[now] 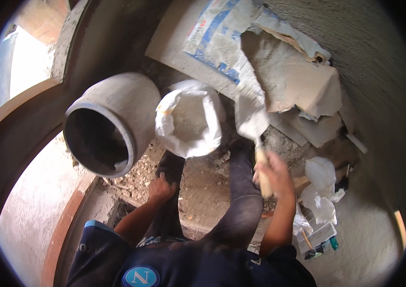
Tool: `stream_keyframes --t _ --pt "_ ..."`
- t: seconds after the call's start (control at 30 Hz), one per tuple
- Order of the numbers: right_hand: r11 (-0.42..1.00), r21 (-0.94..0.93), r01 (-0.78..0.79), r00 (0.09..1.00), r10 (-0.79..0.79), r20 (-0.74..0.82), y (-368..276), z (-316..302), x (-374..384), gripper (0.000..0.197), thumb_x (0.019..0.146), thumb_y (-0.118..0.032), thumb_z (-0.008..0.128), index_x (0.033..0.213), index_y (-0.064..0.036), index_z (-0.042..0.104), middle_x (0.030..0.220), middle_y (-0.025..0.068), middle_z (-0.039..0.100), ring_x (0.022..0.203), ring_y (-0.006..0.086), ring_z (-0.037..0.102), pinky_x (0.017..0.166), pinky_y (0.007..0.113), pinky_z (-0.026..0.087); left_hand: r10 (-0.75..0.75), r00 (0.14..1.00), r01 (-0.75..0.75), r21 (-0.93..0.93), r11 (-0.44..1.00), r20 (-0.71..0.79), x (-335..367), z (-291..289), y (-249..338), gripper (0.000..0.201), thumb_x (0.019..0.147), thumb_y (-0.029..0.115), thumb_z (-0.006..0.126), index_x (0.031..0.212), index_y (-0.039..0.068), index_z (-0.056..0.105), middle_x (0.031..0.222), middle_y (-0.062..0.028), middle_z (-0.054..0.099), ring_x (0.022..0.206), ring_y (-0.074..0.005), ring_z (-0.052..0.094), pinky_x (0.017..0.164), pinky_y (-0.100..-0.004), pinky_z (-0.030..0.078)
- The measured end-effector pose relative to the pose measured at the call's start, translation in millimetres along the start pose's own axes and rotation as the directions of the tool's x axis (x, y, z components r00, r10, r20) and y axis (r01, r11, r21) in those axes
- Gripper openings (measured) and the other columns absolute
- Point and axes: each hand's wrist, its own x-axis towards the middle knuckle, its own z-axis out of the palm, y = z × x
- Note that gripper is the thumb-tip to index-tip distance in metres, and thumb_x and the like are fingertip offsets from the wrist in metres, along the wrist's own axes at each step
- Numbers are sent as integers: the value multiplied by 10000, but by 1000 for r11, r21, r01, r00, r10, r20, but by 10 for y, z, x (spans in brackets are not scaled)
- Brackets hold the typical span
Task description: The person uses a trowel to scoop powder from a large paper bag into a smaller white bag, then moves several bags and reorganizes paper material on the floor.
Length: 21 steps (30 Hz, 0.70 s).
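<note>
My right hand point(276, 174) is wrapped round the pale handle of a trowel point(251, 115). Its broad blade points away from me, dusted whitish and slightly blurred, between a white sack and a torn paper bag. The white sack point(162, 126) stands upright with its rim rolled back, and pale powder point(191, 119) shows inside. On my left knee rests my left hand point(163, 187), its fingers partly curled and no object visible in them. The torn cement bag point(291, 81), white and blue outside and brown inside, lies open beyond the trowel.
A large grey drum point(117, 103) lies tilted at the left, its dark mouth facing me. Rubble point(145, 167) covers the floor near my feet. White plastic bags point(320, 177) and a grey tray point(320, 235) lie at right, beside a rough plastered wall point(380, 95).
</note>
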Motion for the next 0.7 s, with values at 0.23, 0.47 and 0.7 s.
stream_keyframes --t 0.23,0.47,0.7 --pt "611 -755 -237 726 -405 -556 -573 -850 1867 370 830 -185 510 1160 -41 597 1169 256 611 1119 426 566 932 471 461 51 998 -49 58 997 -43 28 -1 53 777 798 441 647 1355 -49 416 1124 -293 611 1056 -403 607 918 -455 484" --pt "459 -808 -370 811 -265 -522 -492 -645 2508 370 903 -260 471 1133 -24 639 1169 258 611 1104 419 582 947 496 438 41 999 -39 90 995 -20 70 -16 128 774 802 440 656 1339 -67 424 1074 -291 635 1016 -406 620 909 -463 475" --pt "612 -733 -298 878 -125 -461 -563 -843 2531 416 937 -332 464 1134 -5 630 1185 252 607 1121 410 576 954 486 432 47 999 -47 65 997 -8 110 -72 152 753 805 445 651 1321 -61 440 1072 -279 637 1026 -404 615 908 -458 475"
